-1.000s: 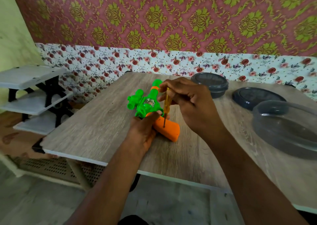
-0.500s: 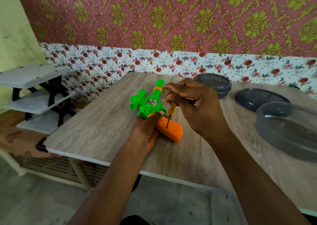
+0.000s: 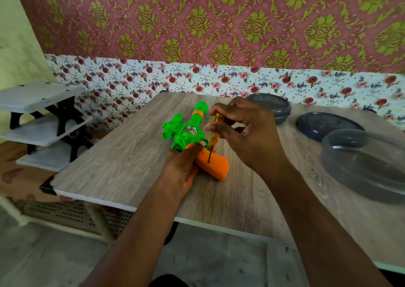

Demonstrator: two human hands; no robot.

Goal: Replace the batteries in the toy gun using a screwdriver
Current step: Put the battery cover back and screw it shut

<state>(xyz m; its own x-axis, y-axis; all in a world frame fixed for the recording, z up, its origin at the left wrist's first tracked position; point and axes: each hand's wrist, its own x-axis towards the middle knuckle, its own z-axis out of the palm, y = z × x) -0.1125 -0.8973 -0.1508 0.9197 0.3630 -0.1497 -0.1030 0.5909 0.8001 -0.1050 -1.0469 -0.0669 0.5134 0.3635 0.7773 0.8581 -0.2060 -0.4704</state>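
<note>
A green toy gun [image 3: 186, 131] with an orange grip [image 3: 215, 166] lies on its side on the wooden table [image 3: 122, 162]. My left hand [image 3: 183, 166] clasps the gun where the green body meets the orange grip and pins it down. My right hand [image 3: 243, 133] pinches the amber handle of a small screwdriver [image 3: 212, 137], held nearly upright. Its dark tip touches the top face of the orange grip. No batteries are in sight.
A lidded dark grey tub [image 3: 271, 107] stands behind my right hand. A loose dark lid [image 3: 326, 125] and a clear grey container [image 3: 363, 166] lie at the right. A white shelf rack [image 3: 41, 120] stands left of the table.
The right hand's fingers have shifted on the screwdriver handle while the tip stays on the orange grip. The left hand keeps its hold. The view has drifted slightly.
</note>
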